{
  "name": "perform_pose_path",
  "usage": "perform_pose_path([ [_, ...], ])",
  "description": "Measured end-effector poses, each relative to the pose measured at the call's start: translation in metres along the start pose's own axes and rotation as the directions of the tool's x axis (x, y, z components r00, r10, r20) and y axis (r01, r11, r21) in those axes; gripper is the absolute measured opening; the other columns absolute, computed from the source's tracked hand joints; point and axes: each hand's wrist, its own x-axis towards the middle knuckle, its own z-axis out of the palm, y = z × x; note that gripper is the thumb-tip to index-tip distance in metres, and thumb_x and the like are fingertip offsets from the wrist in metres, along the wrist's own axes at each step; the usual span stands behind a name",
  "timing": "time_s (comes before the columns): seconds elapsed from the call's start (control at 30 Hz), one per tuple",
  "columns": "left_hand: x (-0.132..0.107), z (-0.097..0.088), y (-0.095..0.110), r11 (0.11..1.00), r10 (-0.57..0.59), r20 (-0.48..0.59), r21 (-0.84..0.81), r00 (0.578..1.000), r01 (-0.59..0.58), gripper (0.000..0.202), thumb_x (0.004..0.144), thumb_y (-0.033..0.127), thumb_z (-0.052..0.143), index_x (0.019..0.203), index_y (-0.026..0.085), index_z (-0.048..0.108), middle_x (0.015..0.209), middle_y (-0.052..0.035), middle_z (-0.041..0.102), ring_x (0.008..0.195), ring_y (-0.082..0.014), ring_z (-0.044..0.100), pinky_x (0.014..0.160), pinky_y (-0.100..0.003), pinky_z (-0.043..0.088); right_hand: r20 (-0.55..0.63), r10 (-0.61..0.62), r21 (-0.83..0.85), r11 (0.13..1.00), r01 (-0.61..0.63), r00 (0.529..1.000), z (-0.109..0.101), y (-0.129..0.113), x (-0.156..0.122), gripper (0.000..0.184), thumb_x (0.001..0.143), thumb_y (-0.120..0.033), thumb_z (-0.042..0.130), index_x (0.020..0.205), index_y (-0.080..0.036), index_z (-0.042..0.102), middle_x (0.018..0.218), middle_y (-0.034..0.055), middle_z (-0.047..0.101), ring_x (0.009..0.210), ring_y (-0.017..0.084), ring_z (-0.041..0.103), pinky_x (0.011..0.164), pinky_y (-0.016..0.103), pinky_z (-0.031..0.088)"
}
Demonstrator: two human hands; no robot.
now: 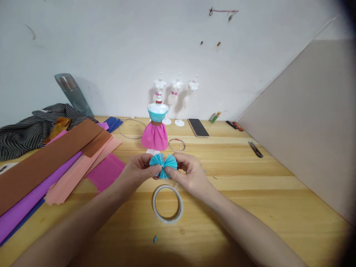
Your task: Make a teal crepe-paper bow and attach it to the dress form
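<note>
Between my two hands is a turquoise pleated paper bow (pixel 168 163), pinched narrow at its middle. My left hand (pixel 141 167) grips its left side, thumb on the front near the center. On the other side, my right hand (pixel 189 171) holds it the same way, with the thumb close to the middle. Just behind the bow stands a small dress-form mannequin (pixel 157 107) wearing a turquoise top, a brown waistband and a pink skirt (pixel 154 135). A roll of tape (pixel 180 207) lies flat on the table below my hands.
Crepe paper sheets (pixel 55 159) in brown, purple, peach and pink are piled at left, near striped cloth (pixel 19 131) and a bottle (pixel 73 94). Bare white mannequins (pixel 175 89), a phone (pixel 198 128), a beaded ring (pixel 177 139) and snips (pixel 255 149) stand or lie farther back.
</note>
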Motion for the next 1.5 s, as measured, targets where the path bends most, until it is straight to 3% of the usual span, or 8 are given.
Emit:
perform_pose_path([
  [0.17,0.000,0.000,-0.001,1.000,0.008,0.020,-0.004,1.000,-0.008,0.026,0.066,0.038,0.079,0.069,0.014,0.068,0.063,-0.0001,0.062,0.061,-0.0108,0.052,0.061,-0.023,0.043,0.018,0.009,0.019,1.000,-0.010,1.000,0.000,0.000,0.000,0.012,0.075,-0.029,0.061,0.067,-0.021,0.057,0.059,-0.0010,0.062,0.059,0.016,0.062,0.057,0.028,0.050],
  [0.33,0.002,-0.003,-0.007,1.000,0.009,0.017,0.003,1.000,-0.009,0.027,0.062,0.035,0.081,0.074,0.014,0.069,0.067,-0.0009,0.065,0.063,-0.0115,0.054,0.063,-0.024,0.044,-0.029,0.006,-0.037,0.999,-0.007,1.000,0.001,0.002,0.001,0.015,0.074,-0.027,0.059,0.062,-0.021,0.054,0.055,-0.0028,0.056,0.052,0.013,0.053,0.051,0.025,0.044],
  [0.73,0.003,-0.002,-0.008,1.000,0.016,-0.015,0.009,1.000,-0.016,0.032,0.060,0.039,0.082,0.072,0.012,0.070,0.063,-0.0011,0.064,0.060,-0.0113,0.054,0.061,-0.023,0.044,-0.036,-0.058,-0.198,0.979,0.050,0.998,0.000,0.006,-0.001,0.015,0.073,-0.023,0.057,0.061,-0.018,0.052,0.054,-0.0042,0.048,0.050,0.008,0.038,0.047,0.020,0.032],
  [0.97,0.001,0.000,0.000,1.000,-0.025,0.010,-0.017,1.000,0.025,0.027,0.053,0.033,0.085,0.066,0.013,0.072,0.063,-0.0019,0.068,0.064,-0.0138,0.059,0.067,-0.026,0.048,-0.018,-0.021,-0.240,0.971,0.017,1.000,0.001,0.002,-0.004,0.015,0.072,-0.021,0.057,0.059,-0.018,0.052,0.052,-0.0047,0.044,0.050,0.008,0.037,0.046,0.020,0.030],
  [1.07,-0.001,0.001,0.003,0.999,-0.001,-0.012,0.054,1.000,0.002,0.022,0.055,0.029,0.082,0.063,0.012,0.070,0.064,-0.0024,0.067,0.069,-0.0160,0.060,0.070,-0.028,0.048,-0.010,-0.010,-0.208,0.978,0.007,1.000,0.002,0.000,-0.004,0.015,0.071,-0.021,0.056,0.058,-0.018,0.051,0.052,-0.0048,0.043,0.049,0.008,0.037,0.045,0.020,0.030],
  [1.3,-0.004,-0.002,0.003,0.937,0.122,-0.032,0.334,0.992,-0.104,0.018,0.063,0.026,0.073,0.058,0.012,0.063,0.059,-0.0007,0.059,0.062,-0.0132,0.051,0.063,-0.026,0.041,0.002,0.013,-0.166,0.986,-0.013,1.000,0.003,-0.001,-0.004,0.017,0.070,-0.021,0.056,0.055,-0.019,0.047,0.050,-0.0053,0.040,0.048,0.008,0.034,0.044,0.020,0.028],
  [1.5,-0.007,-0.001,0.003,0.885,0.192,-0.002,0.432,0.981,-0.172,0.020,0.067,0.026,0.070,0.056,0.014,0.060,0.060,-0.0007,0.059,0.063,-0.0139,0.052,0.063,-0.026,0.041,-0.001,0.041,-0.173,0.984,-0.041,0.999,0.003,0.003,-0.003,0.016,0.070,-0.024,0.056,0.056,-0.018,0.050,0.051,-0.0042,0.044,0.049,0.009,0.037,0.046,0.021,0.030],
])
